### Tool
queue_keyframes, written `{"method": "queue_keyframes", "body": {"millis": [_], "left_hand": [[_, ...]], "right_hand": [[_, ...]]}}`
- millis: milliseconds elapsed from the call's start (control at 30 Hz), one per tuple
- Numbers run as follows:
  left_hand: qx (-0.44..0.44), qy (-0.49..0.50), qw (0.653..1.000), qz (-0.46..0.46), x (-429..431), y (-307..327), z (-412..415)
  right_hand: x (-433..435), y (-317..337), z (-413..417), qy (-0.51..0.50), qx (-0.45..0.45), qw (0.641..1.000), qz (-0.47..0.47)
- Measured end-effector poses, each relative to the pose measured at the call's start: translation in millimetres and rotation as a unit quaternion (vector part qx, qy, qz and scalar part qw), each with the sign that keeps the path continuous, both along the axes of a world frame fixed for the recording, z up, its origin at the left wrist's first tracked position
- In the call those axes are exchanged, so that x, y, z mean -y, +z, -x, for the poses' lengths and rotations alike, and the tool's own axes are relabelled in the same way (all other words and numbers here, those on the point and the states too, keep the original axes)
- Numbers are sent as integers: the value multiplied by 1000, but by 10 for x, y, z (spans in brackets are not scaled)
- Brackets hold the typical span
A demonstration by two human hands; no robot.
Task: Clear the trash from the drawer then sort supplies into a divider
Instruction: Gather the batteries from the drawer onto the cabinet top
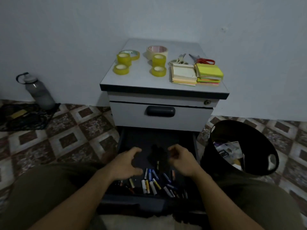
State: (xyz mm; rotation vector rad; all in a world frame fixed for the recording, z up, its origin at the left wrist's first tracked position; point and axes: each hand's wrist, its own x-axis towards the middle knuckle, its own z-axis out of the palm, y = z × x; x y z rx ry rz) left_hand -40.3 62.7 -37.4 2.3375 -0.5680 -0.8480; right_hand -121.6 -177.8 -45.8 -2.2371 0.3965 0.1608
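Note:
The bottom drawer [193,146] of a small grey cabinet is pulled out. Its dark floor holds several loose batteries [150,181] near the front edge. A dark, shapeless thing [157,154] lies further back in the drawer; I cannot tell what it is. My left hand [127,163] hovers over the drawer's left side with fingers loosely curled and nothing in it. My right hand [181,159] hovers over the right side, fingers curled inward, with nothing visible in its grasp. Both hands flank the dark thing without touching it.
On the cabinet top [136,80] stand several tape rolls [157,63], two pairs of scissors [201,60] and stacks of sticky notes [208,73]. A black bin [269,146] with trash stands right of the drawer. A grey bottle [39,92] and a dark bag [25,117] lie at left.

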Motion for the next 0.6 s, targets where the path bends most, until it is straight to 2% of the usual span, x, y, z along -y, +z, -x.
{"method": "queue_keyframes", "body": {"millis": [100,200,600], "left_hand": [[-23,-54,998,-34,41,-336,49],[-12,-63,996,-57,127,-550,92],[60,-32,996,-59,456,-944,153]], "right_hand": [[-20,-369,92,28,-90,995,38],[-24,-572,149,32,-127,989,71],[-189,-909,109,10,-117,989,92]]}}
